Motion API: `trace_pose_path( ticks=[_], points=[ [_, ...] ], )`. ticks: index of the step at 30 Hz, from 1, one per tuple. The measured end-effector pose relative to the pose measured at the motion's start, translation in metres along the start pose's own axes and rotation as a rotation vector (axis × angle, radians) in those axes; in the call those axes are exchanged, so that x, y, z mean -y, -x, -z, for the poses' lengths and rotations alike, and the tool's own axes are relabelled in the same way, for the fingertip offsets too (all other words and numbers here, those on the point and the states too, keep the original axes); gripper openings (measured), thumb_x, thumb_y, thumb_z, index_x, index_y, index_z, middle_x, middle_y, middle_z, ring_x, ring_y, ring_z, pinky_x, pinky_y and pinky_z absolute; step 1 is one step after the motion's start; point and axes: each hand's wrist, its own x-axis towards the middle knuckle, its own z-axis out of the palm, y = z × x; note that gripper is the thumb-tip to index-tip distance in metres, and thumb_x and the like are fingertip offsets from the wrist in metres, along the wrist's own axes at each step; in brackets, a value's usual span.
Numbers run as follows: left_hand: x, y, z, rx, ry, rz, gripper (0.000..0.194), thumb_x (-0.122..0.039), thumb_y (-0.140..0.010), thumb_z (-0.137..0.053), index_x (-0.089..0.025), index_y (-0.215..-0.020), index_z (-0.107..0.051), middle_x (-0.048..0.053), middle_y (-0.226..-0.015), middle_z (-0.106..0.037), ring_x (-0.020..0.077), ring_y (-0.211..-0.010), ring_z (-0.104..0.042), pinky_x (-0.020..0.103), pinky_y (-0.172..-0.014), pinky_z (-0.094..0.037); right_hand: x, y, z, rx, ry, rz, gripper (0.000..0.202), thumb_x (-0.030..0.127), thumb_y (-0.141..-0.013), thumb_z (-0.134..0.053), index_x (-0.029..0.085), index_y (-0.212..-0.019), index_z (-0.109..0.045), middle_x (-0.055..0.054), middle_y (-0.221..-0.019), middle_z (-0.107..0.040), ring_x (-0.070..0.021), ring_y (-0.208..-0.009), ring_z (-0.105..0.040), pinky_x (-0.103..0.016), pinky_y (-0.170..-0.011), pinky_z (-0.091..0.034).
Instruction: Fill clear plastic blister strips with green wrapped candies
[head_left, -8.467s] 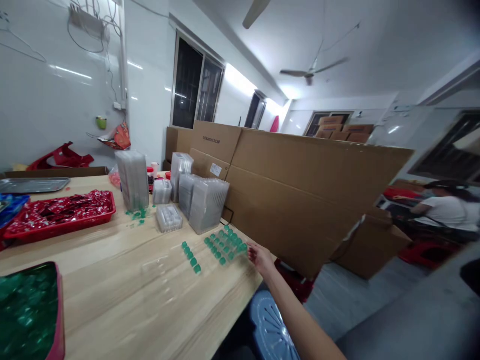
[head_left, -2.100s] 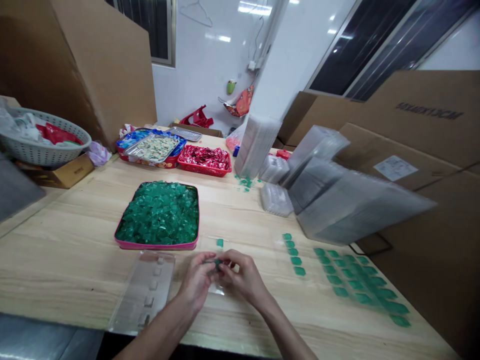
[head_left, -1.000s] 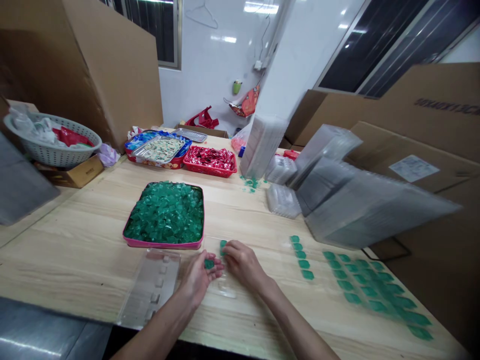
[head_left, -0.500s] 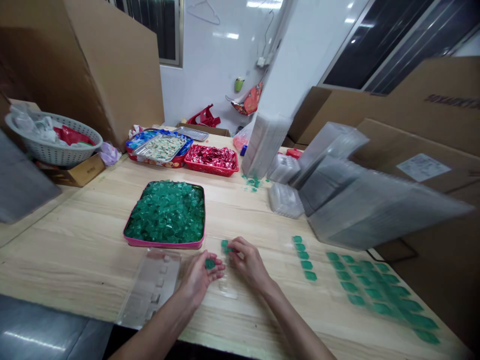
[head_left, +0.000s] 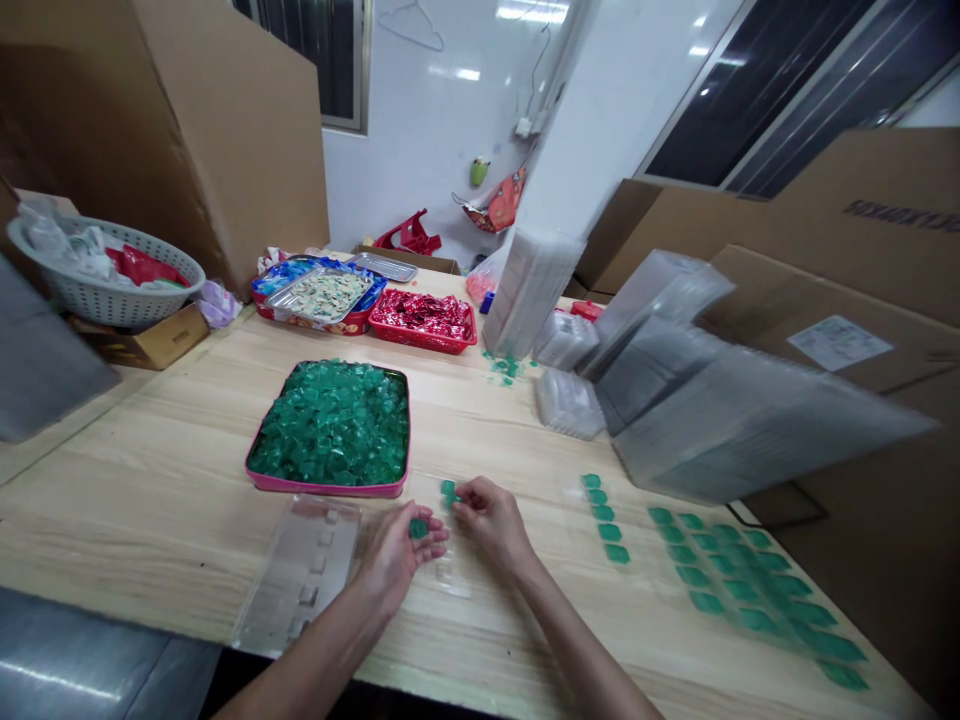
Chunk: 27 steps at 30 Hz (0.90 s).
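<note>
My left hand (head_left: 397, 548) is turned palm up, its fingers loosely curled under a small green translucent piece (head_left: 418, 528). My right hand (head_left: 491, 515) pinches with thumb and forefinger at the upper end of a clear plastic blister strip (head_left: 450, 572), on a green piece partly hidden by the fingertips. Another green piece (head_left: 448, 488) sits at the strip's far end. Left of my left hand lies an empty clear blister tray (head_left: 322, 540) with a row of pockets. Beyond my hands stands a pink-rimmed tin (head_left: 330, 490) heaped with green pieces.
Strips filled with green pieces (head_left: 604, 513) lie at right, with more rows (head_left: 739, 565) beyond them. Stacks of clear plastic trays (head_left: 720, 410) stand at the right rear. A red tray (head_left: 427, 343) of red packets and a grey basket (head_left: 112, 285) are at the back and left.
Both hands stay almost where they were, the left still holding its green piece and the right still at the strip. The view has shifted slightly.
</note>
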Motion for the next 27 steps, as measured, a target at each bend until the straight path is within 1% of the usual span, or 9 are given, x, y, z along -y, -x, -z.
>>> trace_pose_path(
  ticks=[3, 7, 9, 11, 14, 17, 19, 23, 27],
  points=[
    [0.000, 0.000, -0.001, 0.003, -0.004, -0.005, 0.020, -0.033, -0.080, -0.058, -0.014, -0.074, -0.055, 0.007, -0.073, -0.065, 0.0206, -0.071, -0.066, 0.030, -0.066, -0.047, 0.004, 0.001, 0.001, 0.058, 0.052, 0.097, 0.013, 0.006, -0.069, -0.056, 0.017, -0.073, -0.063, -0.001, -0.070, -0.058, -0.0131, -0.062, -0.055, -0.024, -0.058, -0.043],
    [-0.001, 0.001, -0.001, 0.007, -0.002, -0.006, 0.021, -0.034, -0.080, -0.057, -0.014, -0.075, -0.056, 0.008, -0.073, -0.065, 0.0215, -0.072, -0.066, 0.031, -0.066, -0.047, 0.008, 0.000, 0.006, 0.162, 0.114, 0.306, 0.024, 0.002, -0.074, -0.048, 0.018, -0.082, -0.065, -0.004, -0.080, -0.061, -0.0146, -0.072, -0.056, -0.025, -0.065, -0.044],
    [-0.001, 0.001, -0.001, 0.009, -0.003, -0.010, 0.021, -0.034, -0.081, -0.056, -0.014, -0.075, -0.056, 0.007, -0.072, -0.064, 0.0210, -0.071, -0.065, 0.030, -0.066, -0.047, 0.008, 0.001, 0.008, 0.192, 0.148, 0.406, 0.028, 0.001, -0.077, -0.045, 0.018, -0.086, -0.066, -0.006, -0.084, -0.063, -0.0166, -0.079, -0.056, -0.028, -0.070, -0.045],
    [-0.002, 0.002, -0.001, 0.008, -0.003, -0.016, 0.020, -0.032, -0.082, -0.055, -0.013, -0.074, -0.056, 0.006, -0.071, -0.064, 0.0201, -0.069, -0.065, 0.030, -0.065, -0.047, 0.008, 0.002, 0.009, 0.209, 0.169, 0.457, 0.031, 0.000, -0.078, -0.044, 0.019, -0.089, -0.066, -0.007, -0.087, -0.064, -0.0176, -0.083, -0.056, -0.030, -0.074, -0.044],
    [-0.002, 0.003, -0.002, -0.002, -0.009, -0.005, 0.020, -0.031, -0.083, -0.054, -0.013, -0.074, -0.056, 0.006, -0.070, -0.063, 0.0196, -0.067, -0.065, 0.029, -0.065, -0.047, 0.009, 0.005, 0.008, 0.208, 0.181, 0.394, 0.028, 0.000, -0.076, -0.046, 0.018, -0.087, -0.065, -0.005, -0.085, -0.061, -0.0163, -0.078, -0.055, -0.027, -0.069, -0.043],
    [-0.002, 0.004, -0.003, -0.014, -0.012, 0.008, 0.021, -0.031, -0.085, -0.051, -0.013, -0.074, -0.055, 0.006, -0.068, -0.064, 0.0192, -0.065, -0.065, 0.030, -0.064, -0.047, 0.011, 0.008, 0.005, 0.168, 0.198, 0.284, 0.022, 0.001, -0.074, -0.049, 0.018, -0.081, -0.061, -0.003, -0.079, -0.056, -0.0142, -0.069, -0.053, -0.024, -0.062, -0.042],
    [-0.002, 0.004, -0.003, -0.013, -0.006, 0.001, 0.021, -0.031, -0.085, -0.052, -0.013, -0.074, -0.055, 0.006, -0.068, -0.064, 0.0190, -0.065, -0.065, 0.029, -0.064, -0.047, 0.011, 0.011, 0.003, 0.141, 0.201, 0.262, 0.020, 0.001, -0.072, -0.047, 0.018, -0.077, -0.058, -0.002, -0.077, -0.053, -0.0136, -0.068, -0.052, -0.023, -0.061, -0.041],
    [-0.001, 0.003, -0.002, -0.011, -0.002, 0.000, 0.021, -0.033, -0.081, -0.058, -0.013, -0.074, -0.056, 0.007, -0.070, -0.065, 0.0209, -0.067, -0.067, 0.030, -0.064, -0.047, 0.006, 0.016, 0.002, 0.091, 0.077, 0.230, 0.020, 0.001, -0.070, -0.046, 0.019, -0.076, -0.054, -0.002, -0.080, -0.054, -0.0134, -0.070, -0.052, -0.023, -0.063, -0.042],
    [-0.001, 0.001, -0.001, -0.016, -0.008, -0.002, 0.021, -0.033, -0.079, -0.060, -0.013, -0.074, -0.056, 0.007, -0.070, -0.066, 0.0216, -0.067, -0.067, 0.029, -0.063, -0.047, -0.001, 0.017, 0.002, 0.078, 0.012, 0.156, 0.016, 0.005, -0.068, -0.049, 0.019, -0.075, -0.053, 0.001, -0.071, -0.054, -0.0125, -0.063, -0.051, -0.023, -0.059, -0.041]
  ],
)
